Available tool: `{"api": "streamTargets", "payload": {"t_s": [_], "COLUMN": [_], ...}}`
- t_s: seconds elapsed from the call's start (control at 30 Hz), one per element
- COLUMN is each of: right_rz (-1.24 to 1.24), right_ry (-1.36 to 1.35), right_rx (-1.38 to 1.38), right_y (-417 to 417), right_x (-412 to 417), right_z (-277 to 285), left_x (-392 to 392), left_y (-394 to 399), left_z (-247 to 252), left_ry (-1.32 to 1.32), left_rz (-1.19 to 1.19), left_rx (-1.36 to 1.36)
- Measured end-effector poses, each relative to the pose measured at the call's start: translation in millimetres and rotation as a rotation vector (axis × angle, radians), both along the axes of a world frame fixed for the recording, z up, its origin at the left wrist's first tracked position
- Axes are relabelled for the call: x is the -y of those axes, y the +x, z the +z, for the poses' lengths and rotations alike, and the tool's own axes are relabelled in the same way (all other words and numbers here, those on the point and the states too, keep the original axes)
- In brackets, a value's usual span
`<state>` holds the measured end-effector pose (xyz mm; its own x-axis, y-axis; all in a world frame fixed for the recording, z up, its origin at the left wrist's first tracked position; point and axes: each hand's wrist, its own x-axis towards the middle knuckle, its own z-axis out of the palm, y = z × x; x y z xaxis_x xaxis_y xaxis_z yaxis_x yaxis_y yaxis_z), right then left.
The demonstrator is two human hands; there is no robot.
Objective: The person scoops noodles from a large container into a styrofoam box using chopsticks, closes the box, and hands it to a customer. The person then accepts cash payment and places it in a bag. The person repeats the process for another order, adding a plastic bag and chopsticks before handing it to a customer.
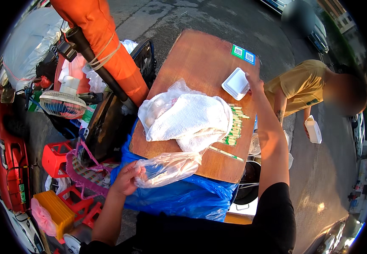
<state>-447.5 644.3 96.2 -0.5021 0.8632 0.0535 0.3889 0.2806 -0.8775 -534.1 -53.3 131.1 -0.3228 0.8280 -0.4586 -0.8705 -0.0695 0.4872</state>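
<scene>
My left hand grips a clear plastic bag by one end, over the near edge of a brown wooden tabletop. At the table's far right, my right hand holds a closed white foam food box. A white towel lies in the middle, partly over a translucent plastic bag whose contents are mostly hidden. Right of the towel lie many green-and-white paper-wrapped sticks, with a single wrapped one nearer me.
A person stands at the right, holding another white foam box. An orange-wrapped pole rises at the left, near a fan and red stools. Blue plastic sheeting hangs below the table; a dark pot stands right.
</scene>
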Motion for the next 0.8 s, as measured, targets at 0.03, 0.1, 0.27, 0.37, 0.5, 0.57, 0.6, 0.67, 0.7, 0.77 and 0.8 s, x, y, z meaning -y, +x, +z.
{"api": "streamTargets", "payload": {"t_s": [0.03, 0.1, 0.27, 0.37, 0.5, 0.57, 0.6, 0.67, 0.7, 0.77, 0.8], "right_rz": [0.079, 0.155, -0.086, -0.162, -0.297, -0.377, -0.338, -0.339, -0.335, -0.388, -0.377], "right_ry": [0.09, 0.114, -0.751, -0.969, -0.997, -1.031, -1.051, -0.992, -0.967, -0.922, -0.904], "right_rx": [-0.269, -0.485, -0.263, -0.418, -0.599, -0.735, -0.781, -0.888, -0.939, -0.894, -0.884], "right_y": [-14.1, -23.3, -7.8, 33.4, 57.7, 79.8, 86.3, 118.2, 130.9, 153.8, 166.8], "right_x": [-3.4, -3.5, 39.1, 20.9, 65.3, 74.7, 91.7, 99.5, 104.7, 126.0, 138.8], "right_z": [-6.4, -15.3, 19.3, -10.1, -3.6, -10.4, 5.5, 11.3, 13.1, 28.4, 36.8], "left_x": [1.7, 5.3, -24.2, -107.6, -184.4, -240.9, -268.6, -325.8, -349.6, -392.2, -412.7], "left_y": [-1.7, -5.2, -35.3, -42.7, -87.9, -105.3, -110.4, -116.6, -121.6, -130.0, -134.0], "left_z": [1.2, 9.8, 43.1, 100.3, 85.2, 72.8, 68.3, 58.4, 51.4, 31.6, 17.3], "left_ry": [-0.016, -0.055, 0.068, -0.097, 0.171, 0.288, 0.226, 0.159, 0.146, 0.012, -0.053], "left_rz": [-0.001, -0.003, -0.017, 0.14, 0.022, -0.094, -0.056, -0.049, -0.063, -0.037, -0.028], "left_rx": [-0.022, -0.064, -0.152, -0.171, -0.13, -0.035, -0.036, -0.051, -0.072, -0.042, -0.026]}}
